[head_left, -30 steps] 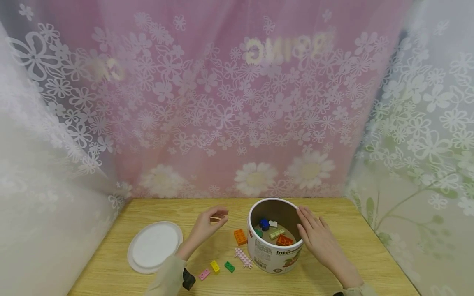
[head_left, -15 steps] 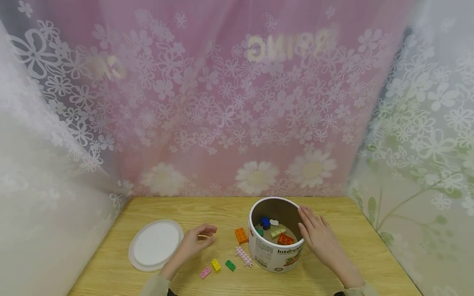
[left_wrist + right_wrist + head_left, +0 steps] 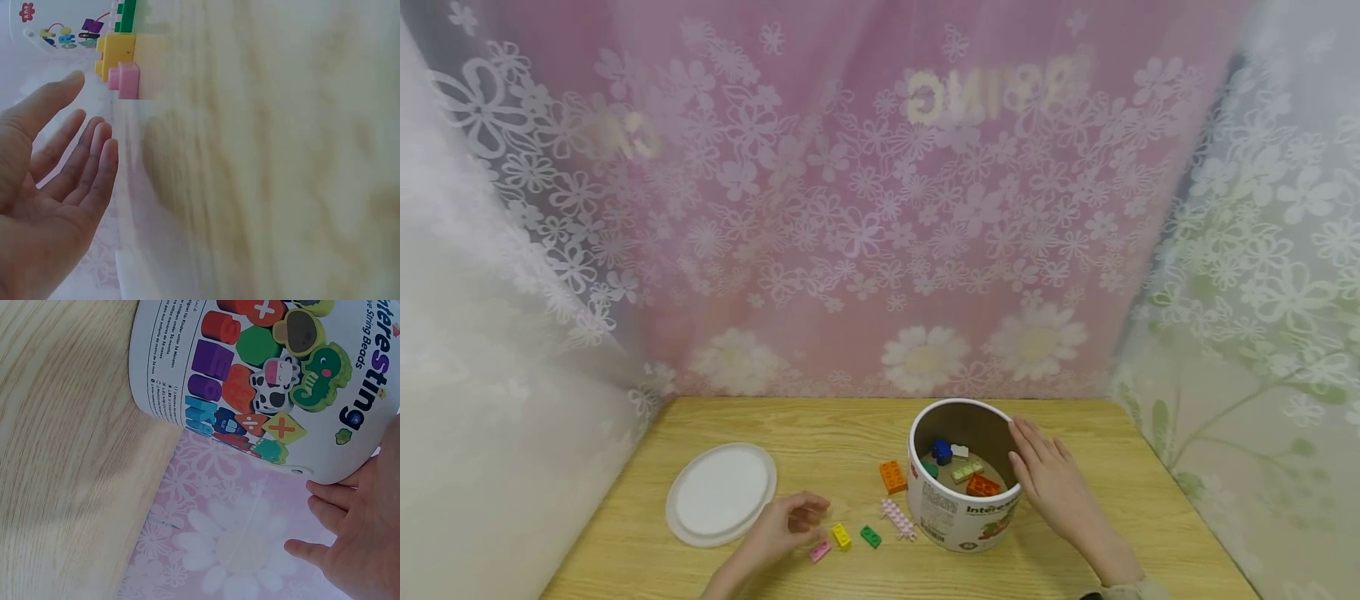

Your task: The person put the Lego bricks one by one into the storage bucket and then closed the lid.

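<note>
My left hand [image 3: 786,527] hovers over the table beside a small pink brick [image 3: 820,551], fingers loosely bent and holding nothing. In the left wrist view its thumb and fingers are spread apart, with the pink brick [image 3: 129,81] and a yellow brick [image 3: 119,53] just beyond the fingertips. A green brick [image 3: 870,536], a long pale pink studded piece [image 3: 898,519] and an orange brick [image 3: 892,477] lie further right. My right hand [image 3: 1054,481] rests with straight fingers on the right rim of a white printed bucket [image 3: 964,521]. Several bricks sit inside, among them a red-orange one [image 3: 982,486].
A round white lid [image 3: 721,494] lies on the left of the wooden table [image 3: 827,425]. A pink floral curtain [image 3: 880,208] hangs behind the table, with pale curtains at both sides.
My left hand has moved down and toward me, from beside the orange brick to the small pink brick. The right hand has stayed on the bucket's rim.
</note>
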A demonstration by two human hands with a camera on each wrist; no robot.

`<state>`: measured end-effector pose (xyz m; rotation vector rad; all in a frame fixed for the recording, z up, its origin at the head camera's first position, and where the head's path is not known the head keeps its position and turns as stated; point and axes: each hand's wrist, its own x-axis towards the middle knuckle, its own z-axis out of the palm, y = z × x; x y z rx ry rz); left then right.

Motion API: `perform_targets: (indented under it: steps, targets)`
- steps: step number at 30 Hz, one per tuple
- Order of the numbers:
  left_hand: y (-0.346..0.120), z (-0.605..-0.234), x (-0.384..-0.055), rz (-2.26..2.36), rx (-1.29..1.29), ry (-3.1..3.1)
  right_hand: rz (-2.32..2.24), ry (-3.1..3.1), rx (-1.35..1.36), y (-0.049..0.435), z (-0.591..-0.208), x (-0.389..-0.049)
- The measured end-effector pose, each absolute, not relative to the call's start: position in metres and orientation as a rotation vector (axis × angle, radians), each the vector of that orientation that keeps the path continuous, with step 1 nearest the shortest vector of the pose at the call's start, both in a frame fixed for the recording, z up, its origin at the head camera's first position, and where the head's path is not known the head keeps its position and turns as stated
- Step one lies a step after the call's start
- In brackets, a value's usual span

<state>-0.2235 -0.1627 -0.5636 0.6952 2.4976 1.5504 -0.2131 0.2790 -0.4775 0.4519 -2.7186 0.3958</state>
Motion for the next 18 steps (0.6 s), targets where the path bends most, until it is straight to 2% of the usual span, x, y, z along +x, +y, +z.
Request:
perform_targets:
  steps: [10,18]
  targets:
    - [-0.1688,-0.5645,-0.2137,1.461,0.634,2.438,0.367,-2.726,0.447,0.2814,-0.4793,-0.2137]
    - [-0.1700,-0.5662,-0.2150,1.403,0.703,2.428,0.367,-2.725,0.447,0.2803,-0.4783,-0.2126]
